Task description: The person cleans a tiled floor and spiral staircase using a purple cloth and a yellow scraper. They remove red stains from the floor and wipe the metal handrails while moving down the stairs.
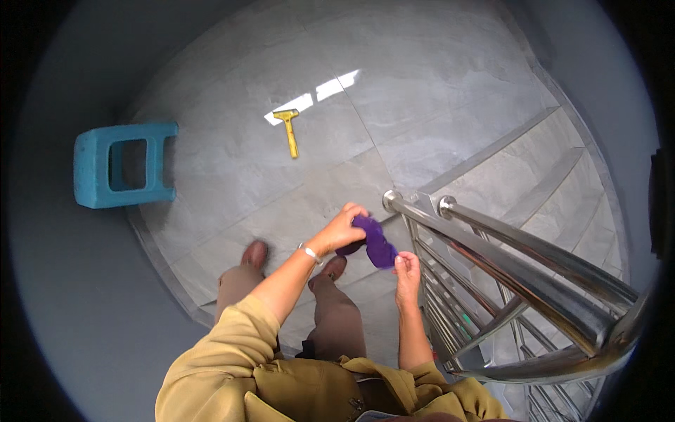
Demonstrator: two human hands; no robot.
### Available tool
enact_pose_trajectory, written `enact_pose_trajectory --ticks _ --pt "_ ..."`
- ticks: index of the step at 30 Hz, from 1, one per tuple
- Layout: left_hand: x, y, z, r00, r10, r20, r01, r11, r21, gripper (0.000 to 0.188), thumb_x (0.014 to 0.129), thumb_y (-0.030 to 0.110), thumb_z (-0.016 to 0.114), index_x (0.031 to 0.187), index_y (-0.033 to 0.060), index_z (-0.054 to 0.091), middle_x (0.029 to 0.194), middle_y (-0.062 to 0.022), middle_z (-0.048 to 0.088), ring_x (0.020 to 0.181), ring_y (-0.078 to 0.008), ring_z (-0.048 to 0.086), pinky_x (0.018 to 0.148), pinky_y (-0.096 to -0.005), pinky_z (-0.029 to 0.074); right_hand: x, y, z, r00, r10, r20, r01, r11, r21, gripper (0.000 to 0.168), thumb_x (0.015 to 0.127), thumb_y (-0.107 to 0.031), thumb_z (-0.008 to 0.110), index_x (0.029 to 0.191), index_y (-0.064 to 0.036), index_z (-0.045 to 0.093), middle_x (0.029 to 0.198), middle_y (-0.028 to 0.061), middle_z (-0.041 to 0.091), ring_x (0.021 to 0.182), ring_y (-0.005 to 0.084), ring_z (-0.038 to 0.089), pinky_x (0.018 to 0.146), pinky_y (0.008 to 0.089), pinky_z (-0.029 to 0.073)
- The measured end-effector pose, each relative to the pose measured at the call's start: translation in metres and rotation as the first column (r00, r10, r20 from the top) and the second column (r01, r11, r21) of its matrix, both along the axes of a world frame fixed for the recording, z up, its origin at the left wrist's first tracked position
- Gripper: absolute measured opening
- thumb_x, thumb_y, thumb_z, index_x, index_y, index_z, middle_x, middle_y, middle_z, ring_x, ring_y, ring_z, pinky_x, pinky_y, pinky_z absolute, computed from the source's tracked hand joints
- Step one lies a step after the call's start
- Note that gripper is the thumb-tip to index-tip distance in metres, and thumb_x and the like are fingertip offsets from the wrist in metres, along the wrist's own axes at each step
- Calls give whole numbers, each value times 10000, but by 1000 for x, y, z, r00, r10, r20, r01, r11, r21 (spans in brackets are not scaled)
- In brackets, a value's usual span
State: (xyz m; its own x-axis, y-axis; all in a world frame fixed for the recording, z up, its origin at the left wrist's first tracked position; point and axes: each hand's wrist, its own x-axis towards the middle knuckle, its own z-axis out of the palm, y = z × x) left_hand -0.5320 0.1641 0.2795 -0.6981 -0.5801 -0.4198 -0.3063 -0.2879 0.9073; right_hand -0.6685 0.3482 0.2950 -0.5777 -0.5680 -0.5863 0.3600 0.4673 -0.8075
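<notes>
Between my two hands hangs a crumpled purple cloth (378, 245). My left hand (345, 227) grips its upper left end, thumb across the fabric, and a darker fold droops below the palm. The other end is pinched between thumb and fingertips of my right hand (407, 269). The cloth is held in the air above the floor, close to the end of a stainless steel handrail (474, 248). Farther ahead on the grey tiles lies a yellow floor scraper (290, 134), its wide head pointing away from me.
A blue plastic stool (100, 166) lies on its side by the left wall. Steel railings rise on my right, with a second rail (506, 232) beside the first. Beyond them, grey tiled steps (543, 174) run along the right wall. My shoes (256, 256) are on tile.
</notes>
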Motion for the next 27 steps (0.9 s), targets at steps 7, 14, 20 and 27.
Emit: enact_pose_trajectory --ticks 7,14,20,27 --pt "-60 -183 -19 955 -237 -179 265 951 160 473 794 77 560 1240 109 406 940 -14 521 833 -92 509 724 -249 448 0 -90 -74 970 45 -239 -45 999 5 252 834 -123 588 1050 -22 508 953 52 549 866 123 521 756 253 433" --pt "-102 -373 -171 942 175 285 144 558 -817 818 748 324 675 1331 -45 236 1346 -270 285 1252 -384 286 1025 -410 278 10 -219 -242 653 112 -749 112 964 242 442 775 -186 619 1158 -19 477 1246 190 425 1158 336 393 980 419 306" --pt "-132 -370 -265 851 23 525 502 262 -824 933 689 585 603 1391 113 208 1446 -202 100 1322 -430 64 962 -676 122 11 -294 -323 539 103 -836 418 829 372 560 813 -273 579 1286 -41 388 1373 196 286 1273 362 252 1032 482 211" --pt "-163 -414 -323 914 -27 406 400 238 -885 620 768 451 564 1333 277 374 1439 -226 104 1324 -429 64 980 -662 48 25 -303 -352 390 260 -884 434 794 425 495 838 -279 523 1252 -31 411 1316 174 388 1231 318 351 1025 487 221"
